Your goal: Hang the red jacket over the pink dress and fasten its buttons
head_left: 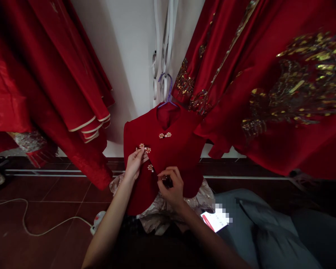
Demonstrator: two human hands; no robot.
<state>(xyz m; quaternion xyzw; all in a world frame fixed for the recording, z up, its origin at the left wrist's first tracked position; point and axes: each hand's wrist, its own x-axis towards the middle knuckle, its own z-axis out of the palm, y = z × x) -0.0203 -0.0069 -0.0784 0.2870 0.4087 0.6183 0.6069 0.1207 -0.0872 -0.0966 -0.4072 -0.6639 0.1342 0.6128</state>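
A small red velvet jacket (170, 149) hangs on a purple hanger (168, 93) in front of me, with pearl frog clasps down its front. My left hand (134, 164) pinches the jacket's front edge beside the second clasp (143, 148). My right hand (172, 185) is closed on the lowest clasp, and its fingertips cover most of it. A top clasp (165, 135) sits fastened below the collar. A pale shiny skirt (156, 216) shows under the jacket's hem.
Long red gowns hang at left (58, 86) and right (268, 93), the right one with gold embroidery. A white wall (128, 56) stands behind. A white cable (25, 224) crosses the dark tiled floor. A grey cushion (257, 231) and a paper tag (215, 220) lie at lower right.
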